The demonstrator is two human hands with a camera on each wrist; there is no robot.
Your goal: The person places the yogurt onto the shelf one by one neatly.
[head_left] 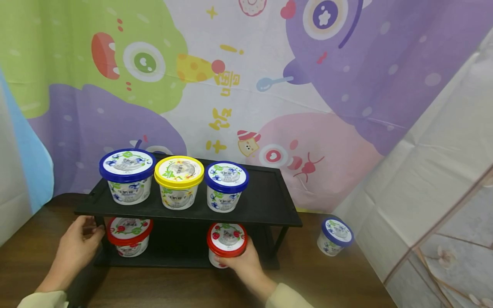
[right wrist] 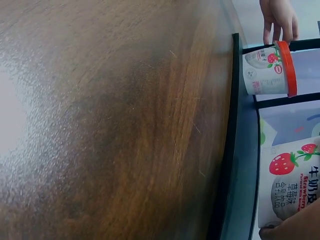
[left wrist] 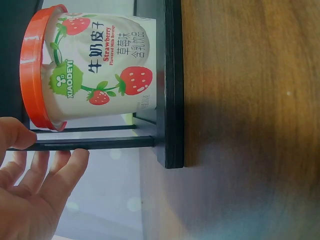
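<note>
My right hand (head_left: 246, 260) grips a strawberry milk cup with a red lid (head_left: 227, 240) at the front of the lower tier of a black two-tier shelf (head_left: 265, 188). Its printed side shows in the right wrist view, partly covered by my fingers (right wrist: 300, 223). At the shelf's left end, my left hand (head_left: 78, 240) holds the thin upright post (left wrist: 107, 144) between thumb and fingers. Just beside that post, another red-lidded strawberry cup (left wrist: 100, 70) stands upright on the lower tier. It is also visible in the head view.
On the upper tier stand a large blue-lidded cup (head_left: 128, 175), a yellow-lidded cup (head_left: 179, 182) and a second blue-lidded cup (head_left: 226, 186). A smaller blue-lidded cup (head_left: 335, 235) is on the wooden table (head_left: 308, 278), right of the shelf. Behind hangs a cartoon-printed curtain (head_left: 231, 98).
</note>
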